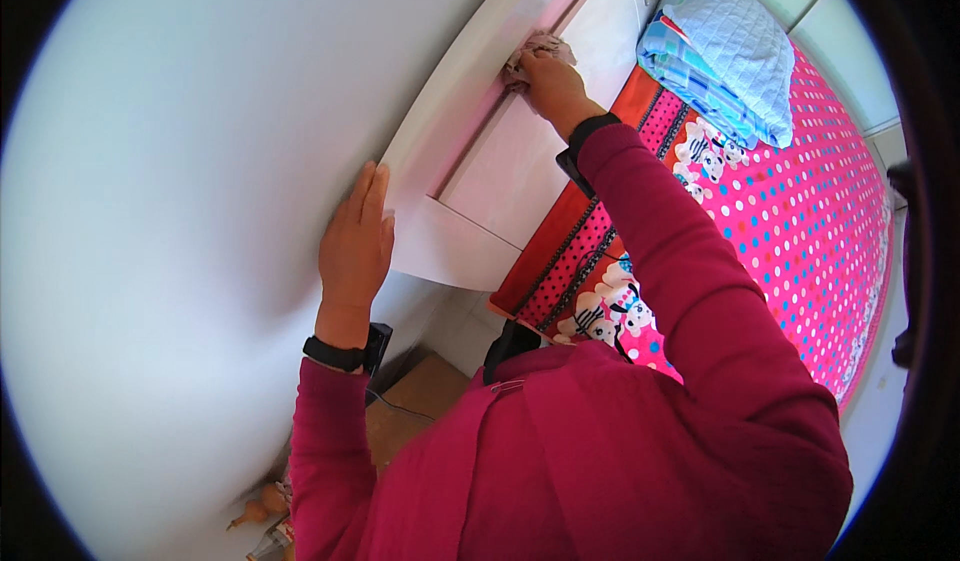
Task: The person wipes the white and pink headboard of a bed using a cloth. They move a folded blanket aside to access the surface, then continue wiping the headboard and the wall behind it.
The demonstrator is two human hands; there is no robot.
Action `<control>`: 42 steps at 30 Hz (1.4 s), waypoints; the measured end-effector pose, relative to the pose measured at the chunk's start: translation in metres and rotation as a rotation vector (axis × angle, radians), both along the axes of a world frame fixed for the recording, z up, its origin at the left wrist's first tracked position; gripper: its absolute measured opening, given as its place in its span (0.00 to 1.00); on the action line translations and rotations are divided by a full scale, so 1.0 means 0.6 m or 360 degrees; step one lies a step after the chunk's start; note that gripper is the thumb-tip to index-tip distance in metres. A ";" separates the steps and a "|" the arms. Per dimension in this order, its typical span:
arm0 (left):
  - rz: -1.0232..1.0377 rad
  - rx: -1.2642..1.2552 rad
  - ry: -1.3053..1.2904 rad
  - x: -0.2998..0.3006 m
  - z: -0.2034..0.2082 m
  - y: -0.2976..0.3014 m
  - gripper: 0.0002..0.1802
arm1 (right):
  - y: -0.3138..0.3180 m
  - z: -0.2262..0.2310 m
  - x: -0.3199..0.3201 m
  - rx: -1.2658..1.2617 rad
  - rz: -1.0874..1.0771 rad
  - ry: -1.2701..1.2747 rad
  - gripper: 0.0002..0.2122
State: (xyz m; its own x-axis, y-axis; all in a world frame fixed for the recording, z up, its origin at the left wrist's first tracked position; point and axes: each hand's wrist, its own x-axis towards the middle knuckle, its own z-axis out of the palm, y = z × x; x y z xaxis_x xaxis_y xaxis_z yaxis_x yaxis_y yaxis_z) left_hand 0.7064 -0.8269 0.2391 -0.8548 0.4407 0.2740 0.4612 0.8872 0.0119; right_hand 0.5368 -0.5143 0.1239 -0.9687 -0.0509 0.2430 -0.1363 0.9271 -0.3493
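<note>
From where I stand, the person's right hand (557, 89) is closed around a crumpled cloth (548, 47), fingers bunched over it, pressing it to the white headboard (430, 111) at the pink strip (463, 151) running along it. The left hand (354, 241) is well apart from the right, nearer the person's body and empty, its fingers straight and close together, the thumb slightly out. It lies at the headboard's curved edge beside the pale wall (190, 181); I can't tell which of the two it presses on. To the right of the right hand, a light-blue quilted pillow (735, 46) lies on a folded plaid quilt (672, 61), both on the pink polka-dot bedspread (770, 226).
</note>
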 end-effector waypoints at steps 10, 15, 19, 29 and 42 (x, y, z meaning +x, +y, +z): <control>0.0031 0.0133 -0.0076 0.003 0.006 0.004 0.34 | -0.081 -0.001 0.088 -0.0237 0.0168 0.0099 0.19; 0.0013 0.0047 -0.0009 0.002 0.005 0.003 0.35 | -0.115 0.006 0.135 -0.0320 0.0255 0.0128 0.18; 0.0004 0.0069 -0.0034 0.000 0.004 0.001 0.34 | -0.141 0.002 0.155 -0.0391 0.0308 0.0099 0.19; 0.0037 0.0048 -0.0112 0.002 0.007 0.002 0.33 | -0.209 -0.046 0.217 -0.0755 0.0572 0.0312 0.21; 0.0063 0.0016 -0.0153 0.004 0.016 0.009 0.34 | -0.221 -0.046 0.235 -0.1697 0.0338 0.0265 0.23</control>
State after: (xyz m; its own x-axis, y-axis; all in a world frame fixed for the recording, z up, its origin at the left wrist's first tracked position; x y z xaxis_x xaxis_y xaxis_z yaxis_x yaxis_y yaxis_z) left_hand 0.7089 -0.8216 0.2488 -0.8939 0.4039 0.1944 0.4223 0.9042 0.0632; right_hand 0.6775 -0.6472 0.0961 -0.9162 0.1009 0.3879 -0.3769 0.1126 -0.9194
